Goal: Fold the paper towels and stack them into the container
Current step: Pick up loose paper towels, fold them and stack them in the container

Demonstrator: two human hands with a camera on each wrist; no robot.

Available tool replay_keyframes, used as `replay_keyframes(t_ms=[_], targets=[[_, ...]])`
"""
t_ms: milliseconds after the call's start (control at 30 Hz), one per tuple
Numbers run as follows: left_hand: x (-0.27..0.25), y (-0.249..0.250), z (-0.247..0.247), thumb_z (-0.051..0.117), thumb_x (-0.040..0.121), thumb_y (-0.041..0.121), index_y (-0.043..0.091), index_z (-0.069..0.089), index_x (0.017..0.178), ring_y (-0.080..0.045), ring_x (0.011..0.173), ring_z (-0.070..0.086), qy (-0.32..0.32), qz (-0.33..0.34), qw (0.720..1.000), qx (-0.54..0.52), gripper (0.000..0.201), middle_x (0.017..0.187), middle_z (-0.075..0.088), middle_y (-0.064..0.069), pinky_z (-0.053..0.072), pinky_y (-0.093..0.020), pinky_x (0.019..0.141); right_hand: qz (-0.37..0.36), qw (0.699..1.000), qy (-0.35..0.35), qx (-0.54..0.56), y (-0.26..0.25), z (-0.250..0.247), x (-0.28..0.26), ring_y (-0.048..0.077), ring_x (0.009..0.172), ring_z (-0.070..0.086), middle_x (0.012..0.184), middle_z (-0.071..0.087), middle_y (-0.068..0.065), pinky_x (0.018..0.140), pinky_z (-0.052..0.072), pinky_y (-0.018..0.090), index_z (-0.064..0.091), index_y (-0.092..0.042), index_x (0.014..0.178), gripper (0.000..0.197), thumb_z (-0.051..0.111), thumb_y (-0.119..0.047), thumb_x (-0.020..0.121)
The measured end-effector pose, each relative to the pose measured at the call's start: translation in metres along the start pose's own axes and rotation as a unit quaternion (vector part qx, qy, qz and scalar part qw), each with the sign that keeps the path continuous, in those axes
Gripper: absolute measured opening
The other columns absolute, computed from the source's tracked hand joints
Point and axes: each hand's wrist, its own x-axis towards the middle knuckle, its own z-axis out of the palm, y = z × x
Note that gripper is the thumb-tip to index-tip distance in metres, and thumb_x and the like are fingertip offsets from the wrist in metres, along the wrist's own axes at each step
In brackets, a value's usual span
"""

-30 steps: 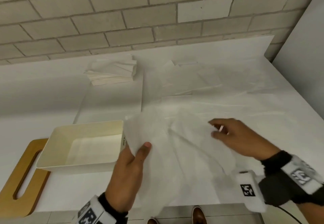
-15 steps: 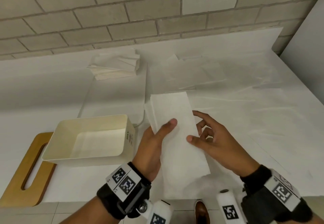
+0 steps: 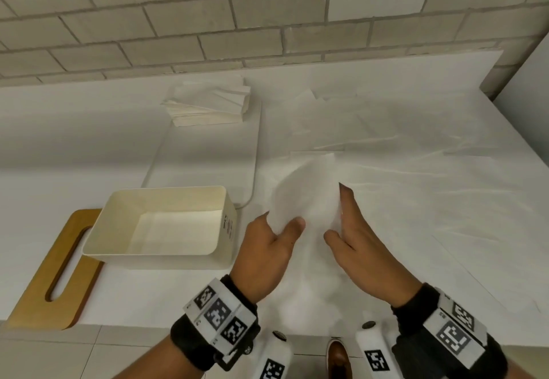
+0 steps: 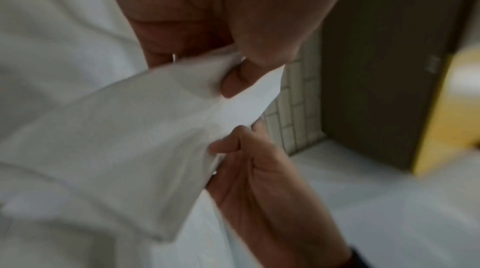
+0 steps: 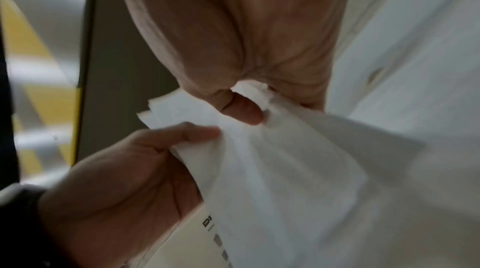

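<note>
While the fold is being made: a thin white paper towel (image 3: pixel 307 200) is held up between both hands, just above the white desk (image 3: pixel 89 147) and just right of the container.
Left hand (image 3: pixel 267 257): the grip is clamped on the towel's near left edge, thumb on top and fingers beneath, as is seen in the left wrist view (image 4: pixel 233 79).
Right hand (image 3: pixel 359 248): the grip is pinched on the towel's right edge, thumb against fingers, as is seen in the right wrist view (image 5: pixel 244 108).
Towel state: several layers are seen at the pinched edge, so a partial fold is judged to be in place; the far end is blurred and its outline cannot be told.
Container: an open cream rectangular plastic box (image 3: pixel 166 200) is stood with one end over a brown wooden board with a slot (image 3: pixel 38 286); no towel is seen in it.
Supply: a pile of folded white towels (image 3: pixel 208 105) is left near the brick wall, well apart from the hands.
Handling: the sheet is judged very light, limp and easily torn or creased; no shape is kept unless it is supported.
Where to hold: opposite edges or corners are best taken, with layers pinched together so none slips.
</note>
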Motion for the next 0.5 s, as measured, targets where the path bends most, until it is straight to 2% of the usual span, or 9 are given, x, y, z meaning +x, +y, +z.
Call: replay_keyframes(t_ms=[100, 167, 200, 267, 300, 367, 433, 467, 500], targets=[[-0.003, 0.007, 0.002, 0.056, 0.101, 0.012, 0.04, 0.063, 0.103, 0.012, 0.091, 0.067, 0.011, 0.076, 0.996, 0.049, 0.029, 0.089, 0.071, 0.036, 0.047, -0.005, 0.076, -0.035, 0.999, 0.023, 0.02, -0.005, -0.004, 0.0, 0.0, 0.124, 0.049, 0.134, 0.048, -0.013, 0.1, 0.042, 0.013, 0.025, -0.042, 0.141, 0.067, 0.041, 0.005, 0.096], [-0.002, 0.0, 0.002, 0.057, 0.101, 0.015, 0.041, 0.063, 0.103, 0.008, 0.096, 0.068, 0.009, 0.069, 0.995, 0.067, 0.026, 0.097, 0.073, 0.03, 0.05, -0.011, 0.082, -0.02, 0.999, 0.006, 0.031, 0.001, -0.005, 0.001, -0.003, 0.119, 0.053, 0.129, 0.051, -0.019, 0.093, 0.044, 0.01, 0.025, -0.051, 0.133, 0.068, 0.042, 0.004, 0.097], [-0.002, -0.007, 0.004, 0.059, 0.101, 0.018, 0.037, 0.066, 0.104, 0.006, 0.096, 0.069, 0.007, 0.056, 0.995, 0.079, 0.02, 0.099, 0.075, 0.022, 0.052, -0.017, 0.084, -0.006, 0.999, -0.008, 0.03, 0.005, -0.004, 0.001, -0.002, 0.117, 0.054, 0.127, 0.052, -0.02, 0.091, 0.046, 0.01, 0.025, -0.052, 0.13, 0.067, 0.043, 0.002, 0.097], [-0.003, -0.016, 0.005, 0.059, 0.101, 0.023, 0.024, 0.071, 0.105, -0.001, 0.095, 0.071, 0.018, 0.03, 0.995, 0.098, 0.013, 0.099, 0.077, 0.008, 0.054, -0.028, 0.086, 0.013, 0.999, -0.021, 0.022, 0.012, 0.0, -0.001, 0.001, 0.113, 0.058, 0.123, 0.054, -0.02, 0.086, 0.05, 0.014, 0.026, -0.048, 0.13, 0.061, 0.044, 0.0, 0.098], [-0.004, -0.016, 0.006, 0.059, 0.101, 0.023, 0.022, 0.072, 0.105, -0.004, 0.094, 0.071, 0.024, 0.031, 0.994, 0.098, 0.014, 0.098, 0.077, 0.006, 0.054, -0.029, 0.087, 0.013, 1.0, -0.012, 0.022, 0.012, 0.001, -0.002, 0.001, 0.111, 0.06, 0.122, 0.056, -0.018, 0.085, 0.051, 0.016, 0.028, -0.045, 0.13, 0.059, 0.044, 0.001, 0.098], [-0.004, -0.008, 0.006, 0.057, 0.102, 0.02, 0.03, 0.072, 0.101, -0.005, 0.096, 0.071, 0.031, 0.055, 0.995, 0.077, 0.018, 0.1, 0.077, 0.008, 0.055, -0.025, 0.087, -0.002, 0.999, 0.028, 0.03, 0.01, 0.002, -0.002, 0.001, 0.108, 0.061, 0.119, 0.06, -0.016, 0.085, 0.052, 0.016, 0.031, -0.046, 0.127, 0.056, 0.045, 0.0, 0.099], [-0.004, 0.001, 0.006, 0.057, 0.102, 0.018, 0.04, 0.068, 0.104, 0.0, 0.101, 0.07, 0.025, 0.076, 0.994, 0.07, 0.025, 0.105, 0.076, 0.018, 0.054, -0.018, 0.088, -0.022, 0.998, 0.059, 0.032, 0.006, 0.002, 0.0, 0.001, 0.109, 0.062, 0.12, 0.061, -0.016, 0.088, 0.051, 0.016, 0.031, -0.052, 0.125, 0.059, 0.046, -0.002, 0.1], [-0.003, -0.001, 0.007, 0.058, 0.102, 0.02, 0.041, 0.066, 0.107, -0.001, 0.101, 0.07, 0.022, 0.077, 0.994, 0.079, 0.024, 0.105, 0.075, 0.02, 0.054, -0.018, 0.087, -0.028, 0.998, 0.057, 0.027, 0.006, 0.002, 0.001, 0.0, 0.11, 0.061, 0.121, 0.06, -0.017, 0.089, 0.051, 0.014, 0.029, -0.054, 0.125, 0.06, 0.045, -0.002, 0.1], [-0.002, -0.005, 0.007, 0.059, 0.101, 0.025, 0.039, 0.066, 0.108, -0.006, 0.098, 0.072, 0.02, 0.067, 0.993, 0.093, 0.017, 0.103, 0.076, 0.016, 0.057, -0.024, 0.086, -0.026, 0.999, 0.042, 0.016, 0.008, 0.002, 0.001, -0.002, 0.11, 0.06, 0.122, 0.059, -0.017, 0.089, 0.05, 0.013, 0.028, -0.054, 0.125, 0.061, 0.044, -0.001, 0.1]])
